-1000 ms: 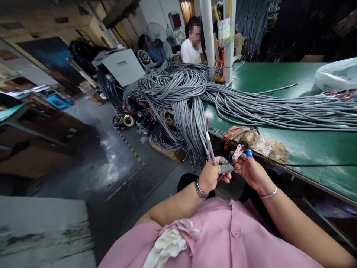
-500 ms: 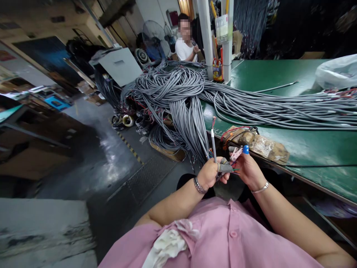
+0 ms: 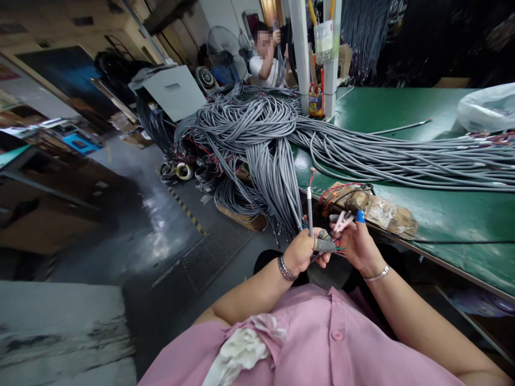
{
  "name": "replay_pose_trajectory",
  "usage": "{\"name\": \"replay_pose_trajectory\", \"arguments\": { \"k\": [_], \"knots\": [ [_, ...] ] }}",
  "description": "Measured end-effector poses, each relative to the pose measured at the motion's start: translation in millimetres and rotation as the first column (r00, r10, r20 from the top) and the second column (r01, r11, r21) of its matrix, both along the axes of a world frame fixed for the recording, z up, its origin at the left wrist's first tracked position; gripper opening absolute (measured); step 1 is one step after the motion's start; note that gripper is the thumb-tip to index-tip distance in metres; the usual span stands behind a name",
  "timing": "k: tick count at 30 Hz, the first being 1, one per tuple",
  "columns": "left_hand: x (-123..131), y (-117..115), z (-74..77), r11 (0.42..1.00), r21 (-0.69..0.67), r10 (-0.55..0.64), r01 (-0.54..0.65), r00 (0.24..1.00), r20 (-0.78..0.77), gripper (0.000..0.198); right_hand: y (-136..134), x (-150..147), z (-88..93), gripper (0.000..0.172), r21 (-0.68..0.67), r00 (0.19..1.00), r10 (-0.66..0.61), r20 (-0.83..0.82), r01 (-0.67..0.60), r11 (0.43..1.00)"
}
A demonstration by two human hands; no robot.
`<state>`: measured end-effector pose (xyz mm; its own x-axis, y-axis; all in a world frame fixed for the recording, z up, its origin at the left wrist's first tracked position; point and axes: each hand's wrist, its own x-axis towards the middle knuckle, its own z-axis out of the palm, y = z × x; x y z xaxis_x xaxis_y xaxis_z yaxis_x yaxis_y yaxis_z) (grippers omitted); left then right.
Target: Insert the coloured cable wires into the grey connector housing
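My left hand (image 3: pixel 301 253) is closed round a grey cable (image 3: pixel 309 214), whose stripped end with red wires points up. A grey wrap covers its thumb, and thin coloured wires (image 3: pixel 340 250) stick out past the thumb tip toward my other hand. Just to the right, my right hand (image 3: pixel 362 249) holds a pale pink clip (image 3: pixel 343 221) between its fingers and thumb. A blue cover (image 3: pixel 360 216) sits on that thumb. Whether the clip touches any wire is hidden. Both hands are in front of the bench edge, beside a hanging bundle of grey cables (image 3: pixel 273 177).
Long grey cables (image 3: pixel 386 155) lie along the green bench (image 3: pixel 454 214). A taped cardboard block (image 3: pixel 382 212) with wires is at its near edge. Behind stand a white post (image 3: pixel 300 53), a clear plastic bag (image 3: pixel 486 107) and a co-worker (image 3: pixel 267 64) handling cables.
My right hand has shifted slightly right, its thumb rising away from the clip. My left hand keeps its grip on the cable. The co-worker has raised a hand with cables.
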<state>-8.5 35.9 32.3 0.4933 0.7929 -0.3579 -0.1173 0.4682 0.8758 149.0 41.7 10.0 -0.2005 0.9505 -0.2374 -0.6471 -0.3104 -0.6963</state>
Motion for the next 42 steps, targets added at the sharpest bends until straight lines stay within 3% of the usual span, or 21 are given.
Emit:
{"name": "replay_pose_trajectory", "arguments": {
  "k": [4, 8, 11, 17, 25, 28, 32, 35, 42],
  "knots": [
    [-1, -11, 1.7, 0.997, 0.052, 0.054, -0.053, 0.999, -0.006, 0.03, -2, 4, 0.5, 0.053, 0.01, 1.0, 0.023, -0.001, -0.023, 1.0],
    [2, -19, 3.7, 0.98, 0.084, 0.181, -0.181, 0.983, 0.013, 0.032, -5, 2, 4.9, 0.038, 0.049, 0.999, -0.006, 0.039, 0.005, 0.999],
    [5, -19, 4.9, 0.972, 0.088, 0.217, -0.219, 0.976, 0.03, 0.033, -6, -1, 5.3, 0.036, 0.054, 0.998, -0.044, 0.034, 0.042, 0.998],
    [9, -13, 3.3, 0.97, 0.067, 0.231, -0.233, 0.972, 0.031, 0.033, -2, -2, -1.1, 0.037, 0.015, 0.999, -0.051, 0.008, 0.051, 0.999],
    [11, -10, 1.5, 0.977, 0.083, 0.2, -0.196, 0.979, -0.03, 0.034, 0, -3, -6.8, 0.043, 0.047, 0.992, -0.081, 0.097, 0.077, 0.996],
    [11, -11, 1.3, 0.978, 0.082, 0.195, -0.191, 0.98, -0.035, 0.036, -1, -4, -5.4, 0.041, 0.019, 0.998, -0.067, 0.023, 0.066, 0.998],
    [9, -15, 2.3, 0.975, 0.089, 0.204, -0.202, 0.979, -0.022, 0.037, -3, 0, -4.6, 0.043, -0.028, 0.987, 0.013, -0.157, -0.018, 0.999],
    [5, -20, 2.6, 0.974, 0.103, 0.208, -0.203, 0.978, -0.034, 0.037, -6, 6, -6.4, 0.049, -0.008, 0.976, 0.119, -0.179, -0.123, 0.992],
    [0, -28, -4.1, 0.971, 0.16, 0.198, -0.179, 0.974, -0.11, 0.035, -16, 23, -9.3, 0.045, 0.046, 0.945, 0.311, 0.101, -0.317, 0.947]
  ]
}}
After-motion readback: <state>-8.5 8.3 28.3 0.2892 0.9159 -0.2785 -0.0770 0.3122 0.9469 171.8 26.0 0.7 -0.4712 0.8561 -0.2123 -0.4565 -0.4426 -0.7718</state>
